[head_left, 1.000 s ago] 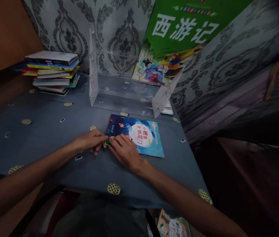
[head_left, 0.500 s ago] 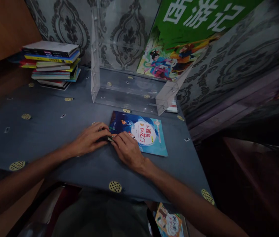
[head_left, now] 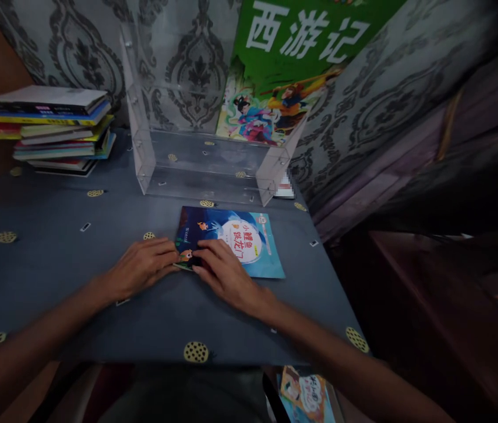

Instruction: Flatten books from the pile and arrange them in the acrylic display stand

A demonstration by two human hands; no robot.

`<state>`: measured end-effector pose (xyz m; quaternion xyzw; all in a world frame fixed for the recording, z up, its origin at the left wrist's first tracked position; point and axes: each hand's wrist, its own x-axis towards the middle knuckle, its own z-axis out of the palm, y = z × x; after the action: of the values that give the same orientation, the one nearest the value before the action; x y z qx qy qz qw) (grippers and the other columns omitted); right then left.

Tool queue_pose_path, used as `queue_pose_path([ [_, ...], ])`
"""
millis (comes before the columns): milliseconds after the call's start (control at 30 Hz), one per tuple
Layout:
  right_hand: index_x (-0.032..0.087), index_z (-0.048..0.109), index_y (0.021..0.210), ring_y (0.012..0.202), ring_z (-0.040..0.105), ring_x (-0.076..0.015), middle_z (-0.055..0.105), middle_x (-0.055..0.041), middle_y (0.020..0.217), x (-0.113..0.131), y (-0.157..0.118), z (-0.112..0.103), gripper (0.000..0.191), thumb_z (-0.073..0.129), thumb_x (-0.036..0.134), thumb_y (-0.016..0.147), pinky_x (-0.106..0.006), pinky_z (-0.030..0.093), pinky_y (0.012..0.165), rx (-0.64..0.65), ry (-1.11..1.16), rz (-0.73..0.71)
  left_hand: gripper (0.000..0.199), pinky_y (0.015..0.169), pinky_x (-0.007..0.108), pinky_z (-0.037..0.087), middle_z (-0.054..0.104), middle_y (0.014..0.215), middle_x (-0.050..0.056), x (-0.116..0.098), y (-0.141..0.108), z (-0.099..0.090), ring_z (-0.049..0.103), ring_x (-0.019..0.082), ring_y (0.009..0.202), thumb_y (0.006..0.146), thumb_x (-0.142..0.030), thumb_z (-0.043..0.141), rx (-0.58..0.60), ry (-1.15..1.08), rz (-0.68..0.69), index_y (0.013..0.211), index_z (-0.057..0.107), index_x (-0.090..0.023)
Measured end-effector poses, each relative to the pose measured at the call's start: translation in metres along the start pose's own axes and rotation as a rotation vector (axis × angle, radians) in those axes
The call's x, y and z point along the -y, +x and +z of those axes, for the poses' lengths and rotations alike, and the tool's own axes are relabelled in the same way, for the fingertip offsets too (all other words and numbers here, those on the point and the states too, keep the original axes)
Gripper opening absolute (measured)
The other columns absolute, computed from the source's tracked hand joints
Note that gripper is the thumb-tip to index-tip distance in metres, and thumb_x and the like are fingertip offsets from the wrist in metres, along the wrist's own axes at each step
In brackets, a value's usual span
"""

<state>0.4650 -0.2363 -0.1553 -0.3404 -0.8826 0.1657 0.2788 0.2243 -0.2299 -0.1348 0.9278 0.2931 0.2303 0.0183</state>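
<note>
A thin blue book (head_left: 253,265) with a white circle and red characters on its cover lies flat on the patterned grey-blue tablecloth. At its lower left corner is my left hand (head_left: 145,264), fingers pressed together and touching the book's edge. My right hand (head_left: 226,273) rests on the cover's lower left part, palm down, its fingers slightly apart and nothing held between them.
Behind the book stands a clear acrylic rack (head_left: 204,182), with a large green book (head_left: 275,70) upright in it. A pile of books (head_left: 61,126) is at the back left. Another book (head_left: 308,396) shows below the table's front edge.
The book corner pinched and bent between both hands now lies flat. My right hand has loosened its fingers onto the cover. The camera view has shifted, so the scene appears further left.
</note>
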Motion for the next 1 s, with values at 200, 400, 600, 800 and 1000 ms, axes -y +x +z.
queue_pose_path([
  [200, 0.016, 0.058, 0.13, 0.139, 0.047, -0.0279, 0.05, -0.0178, 0.148, -0.017, -0.013, -0.02, 0.036, 0.044, 0.037, 0.105, -0.053, 0.044, 0.113, 0.044, -0.075, 0.147, 0.03, 0.065, 0.025, 0.047, 0.066, 0.08, 0.001, -0.003, 0.005, -0.003, 0.063, 0.013, 0.072, 0.104, -0.033, 0.045, 0.047, -0.039, -0.033, 0.096, 0.071, -0.019],
  [400, 0.017, 0.053, 0.14, 0.146, 0.04, -0.0296, 0.047, -0.0179, 0.153, -0.044, -0.018, -0.041, 0.043, 0.045, 0.04, 0.103, -0.058, 0.035, 0.117, 0.118, -0.279, 0.195, 0.028, 0.066, 0.024, 0.049, 0.069, 0.087, 0.002, -0.003, 0.005, -0.001, 0.065, 0.014, 0.075, 0.103, -0.034, 0.047, 0.069, -0.102, -0.074, 0.101, 0.071, -0.021],
  [600, 0.017, 0.053, 0.141, 0.145, 0.04, -0.0313, 0.047, -0.0184, 0.153, -0.067, -0.022, -0.051, 0.047, 0.044, 0.043, 0.103, -0.056, 0.035, 0.114, 0.084, -0.434, 0.282, 0.029, 0.064, 0.024, 0.047, 0.068, 0.085, 0.002, -0.005, 0.001, 0.001, 0.065, 0.013, 0.074, 0.104, -0.035, 0.046, 0.072, -0.065, -0.09, 0.093, 0.069, -0.019],
  [800, 0.016, 0.068, 0.121, 0.12, 0.058, -0.0306, 0.067, -0.0163, 0.13, -0.075, -0.017, -0.051, 0.032, 0.051, 0.034, 0.101, -0.049, 0.042, 0.1, -0.03, -0.572, 0.244, 0.034, 0.056, 0.027, 0.047, 0.065, 0.075, 0.003, -0.052, 0.007, 0.0, 0.062, 0.015, 0.063, 0.105, -0.029, 0.037, 0.006, 0.117, -0.027, 0.087, 0.063, -0.017],
  [1000, 0.019, 0.068, 0.121, 0.116, 0.062, -0.0275, 0.071, -0.0111, 0.125, -0.077, 0.011, -0.051, 0.026, 0.053, 0.027, 0.102, -0.044, 0.043, 0.095, 0.111, -0.556, 0.073, 0.019, 0.055, 0.031, 0.05, 0.068, 0.072, 0.007, -0.109, 0.01, 0.022, 0.064, 0.019, 0.063, 0.091, -0.008, 0.048, -0.047, 0.223, 0.08, 0.08, 0.061, -0.016],
])
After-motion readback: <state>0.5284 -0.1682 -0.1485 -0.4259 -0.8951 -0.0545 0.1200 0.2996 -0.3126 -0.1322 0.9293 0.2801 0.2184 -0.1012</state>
